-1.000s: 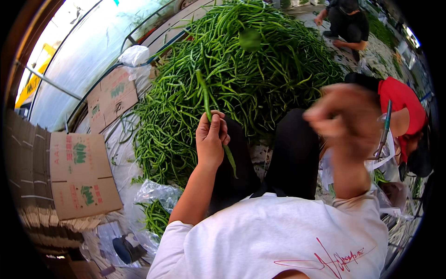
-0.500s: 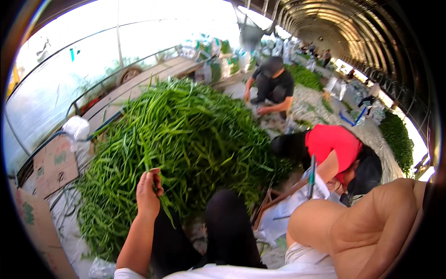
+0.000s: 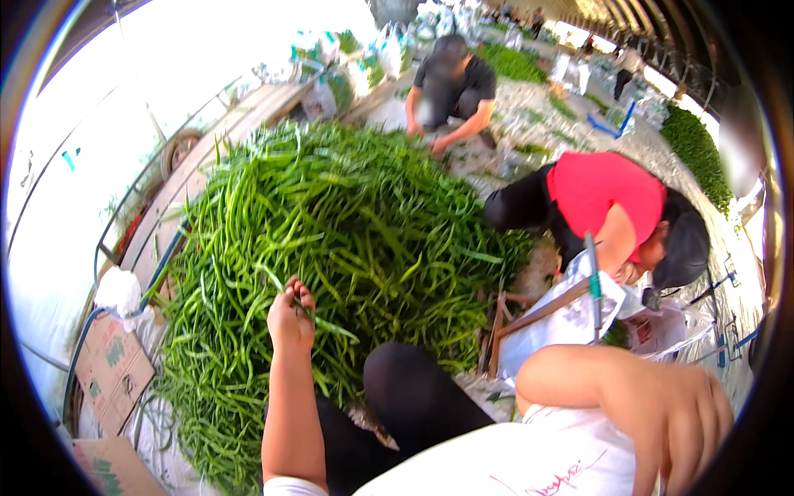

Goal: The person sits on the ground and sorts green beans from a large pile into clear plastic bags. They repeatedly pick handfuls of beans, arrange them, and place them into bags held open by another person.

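My left hand (image 3: 294, 310) is closed on a long green pepper (image 3: 271, 277), held aslant over the big heap of similar peppers (image 3: 331, 207). My right hand (image 3: 666, 417) is close to the camera at lower right, palm down beside my white shirt (image 3: 550, 459), its fingers loosely bent and slightly apart, with nothing visible in them. My dark-clad knee (image 3: 397, 384) rests against the near side of the heap.
Right of the heap a red-shirted person (image 3: 608, 186) bends over plastic bags and a metal frame (image 3: 594, 289). Beyond it another person (image 3: 455, 95) squats. Cardboard (image 3: 112, 372) lies at left along a plastic wall; bags, green piles and more people are farther back.
The view has swung right and up, bringing in the tunnel and both workers. My right hand has gone from a blurred raised position to low at far right; my left still holds the pepper.
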`<move>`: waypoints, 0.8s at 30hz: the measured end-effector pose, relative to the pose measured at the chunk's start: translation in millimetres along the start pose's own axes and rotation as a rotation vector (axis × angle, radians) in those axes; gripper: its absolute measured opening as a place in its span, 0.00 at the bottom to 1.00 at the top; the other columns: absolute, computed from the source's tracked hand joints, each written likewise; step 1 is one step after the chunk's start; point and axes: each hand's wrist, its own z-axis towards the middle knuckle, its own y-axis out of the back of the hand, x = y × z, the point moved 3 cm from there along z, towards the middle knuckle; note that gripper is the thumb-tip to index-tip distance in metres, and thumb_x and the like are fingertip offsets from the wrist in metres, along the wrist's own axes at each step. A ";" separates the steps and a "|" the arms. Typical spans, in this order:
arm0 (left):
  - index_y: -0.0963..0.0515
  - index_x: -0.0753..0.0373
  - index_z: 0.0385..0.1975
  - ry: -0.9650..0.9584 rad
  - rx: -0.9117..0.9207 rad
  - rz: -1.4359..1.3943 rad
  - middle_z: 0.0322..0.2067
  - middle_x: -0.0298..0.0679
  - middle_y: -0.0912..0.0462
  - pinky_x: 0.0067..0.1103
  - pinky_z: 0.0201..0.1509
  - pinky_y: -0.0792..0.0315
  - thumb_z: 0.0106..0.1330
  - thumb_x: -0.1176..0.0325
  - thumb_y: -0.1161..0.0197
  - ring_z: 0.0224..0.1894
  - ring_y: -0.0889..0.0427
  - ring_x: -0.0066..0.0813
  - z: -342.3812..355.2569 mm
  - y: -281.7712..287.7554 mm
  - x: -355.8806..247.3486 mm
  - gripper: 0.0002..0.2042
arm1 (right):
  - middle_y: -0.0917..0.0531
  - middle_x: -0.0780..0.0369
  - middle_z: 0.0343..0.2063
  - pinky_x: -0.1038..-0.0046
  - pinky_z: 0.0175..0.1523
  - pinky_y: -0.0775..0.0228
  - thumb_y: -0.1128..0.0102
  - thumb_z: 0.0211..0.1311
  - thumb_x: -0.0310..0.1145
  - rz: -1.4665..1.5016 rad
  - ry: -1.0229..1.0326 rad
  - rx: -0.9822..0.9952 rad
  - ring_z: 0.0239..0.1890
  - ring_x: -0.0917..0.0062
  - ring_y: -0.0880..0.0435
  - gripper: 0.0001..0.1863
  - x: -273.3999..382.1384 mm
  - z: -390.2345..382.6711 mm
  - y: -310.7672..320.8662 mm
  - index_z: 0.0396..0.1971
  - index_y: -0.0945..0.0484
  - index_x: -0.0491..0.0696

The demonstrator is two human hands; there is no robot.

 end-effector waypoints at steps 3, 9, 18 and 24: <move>0.32 0.55 0.49 -0.010 -0.036 0.062 0.30 0.30 0.31 0.14 0.23 0.40 0.74 0.66 0.56 0.24 0.36 0.18 4.3 3.7 1.3 0.09 | 0.18 0.55 0.31 0.66 0.36 0.25 0.48 0.64 0.33 -0.336 -0.063 -0.570 0.29 0.69 0.20 0.13 -12.3 -111.3 59.2 0.43 0.24 0.40; 0.29 0.62 0.45 -0.092 -0.127 0.389 0.25 0.31 0.29 0.13 0.17 0.45 0.70 0.69 0.50 0.19 0.37 0.14 -3.6 20.9 -22.5 0.08 | 0.18 0.59 0.39 0.74 0.46 0.28 0.43 0.63 0.34 -0.760 -1.210 -1.604 0.38 0.75 0.20 0.18 -118.4 -428.8 169.6 0.49 0.26 0.39; 0.26 0.60 0.41 0.021 -0.100 0.641 0.23 0.28 0.26 0.12 0.18 0.44 0.69 0.68 0.48 0.18 0.35 0.12 20.8 13.4 10.6 0.06 | 0.30 0.41 0.55 0.61 0.49 0.28 0.47 0.65 0.47 -0.961 -2.203 -0.956 0.51 0.55 0.23 0.44 -226.7 -492.5 228.9 0.65 0.58 0.32; 0.26 0.60 0.40 0.076 -0.068 0.708 0.25 0.30 0.25 0.12 0.18 0.43 0.68 0.70 0.48 0.19 0.33 0.13 31.0 7.4 20.0 0.06 | 0.23 0.51 0.46 0.69 0.37 0.28 0.49 0.68 0.40 -1.011 -1.901 -1.136 0.38 0.67 0.19 0.27 -181.6 -481.0 179.9 0.59 0.40 0.38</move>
